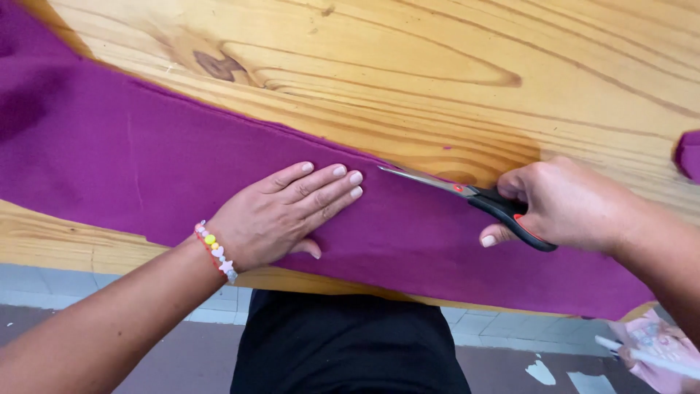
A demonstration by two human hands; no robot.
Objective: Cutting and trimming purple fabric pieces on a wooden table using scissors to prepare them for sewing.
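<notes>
Pressing flat on the purple fabric, the left hand had its fingers extended, close together and gripping nothing, pinning the cloth to the wooden desk. The right hand had its fingers clamped through the black-and-red handles of the scissors, blades pointing left at the fabric's upper edge, just beside the left fingertips. Judging by the layout, the cut ran along that edge from the right and the long stretch left of the blades remained uncut; a small purple scrap lay far right.
</notes>
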